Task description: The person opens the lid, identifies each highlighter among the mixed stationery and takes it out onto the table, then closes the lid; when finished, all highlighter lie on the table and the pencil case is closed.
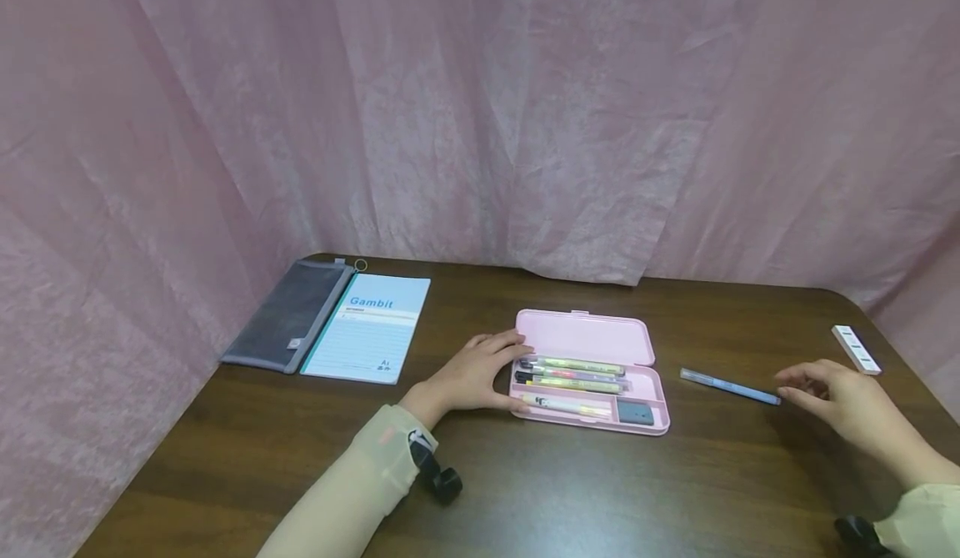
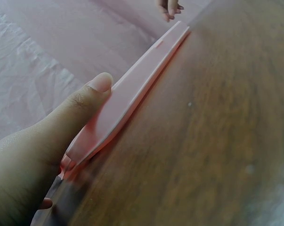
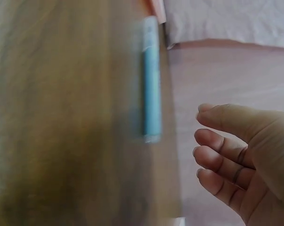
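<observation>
An open pink pencil case (image 1: 587,337) lies on the table with several pens (image 1: 573,383) and a dark blue-grey eraser (image 1: 634,412) inside. My left hand (image 1: 476,372) grips its left end, the thumb at the front corner and the fingers near the hinge. In the left wrist view the thumb presses the wall of the pencil case (image 2: 120,103). To the right of the case lies a capped blue pen (image 1: 731,386). Just past the pen's right end hovers my right hand (image 1: 851,399), holding nothing, its fingers loosely bent. The right wrist view shows a gap between fingers and pen (image 3: 152,89).
A notebook (image 1: 367,329) with a light blue cover lies at the left beside a dark grey zip pouch (image 1: 281,316). Near the table's right edge rests a small white box-like strip with dark marks (image 1: 857,349). A pink curtain (image 1: 480,124) hangs behind the table.
</observation>
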Motion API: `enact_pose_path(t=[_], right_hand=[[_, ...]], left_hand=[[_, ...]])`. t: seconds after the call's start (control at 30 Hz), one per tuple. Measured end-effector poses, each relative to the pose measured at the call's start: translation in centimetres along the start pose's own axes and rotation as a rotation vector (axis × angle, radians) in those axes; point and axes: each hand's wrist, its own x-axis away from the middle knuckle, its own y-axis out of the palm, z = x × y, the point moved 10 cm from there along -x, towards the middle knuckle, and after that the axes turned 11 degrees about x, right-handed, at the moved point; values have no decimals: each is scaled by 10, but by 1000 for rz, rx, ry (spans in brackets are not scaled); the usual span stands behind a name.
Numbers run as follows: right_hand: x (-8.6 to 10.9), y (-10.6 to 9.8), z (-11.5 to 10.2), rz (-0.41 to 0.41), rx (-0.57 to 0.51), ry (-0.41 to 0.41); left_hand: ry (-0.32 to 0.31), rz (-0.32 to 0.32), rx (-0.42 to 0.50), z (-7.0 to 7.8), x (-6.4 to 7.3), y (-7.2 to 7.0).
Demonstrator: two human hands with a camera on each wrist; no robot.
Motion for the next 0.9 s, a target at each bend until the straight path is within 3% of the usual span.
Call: enact_pose_path(t=[0.3,0.5,0.9], right_hand=[[-11,-42,-33,134,41,-125],[-18,-65,-54,166,32,-148],[-30,-89,-109,220,-16,-247]], left_hand=[[-8,-3,-15,-2,0,2],[-9,-2,-14,-3,-1,3],[-9,-9,5,-3,-1,3]])
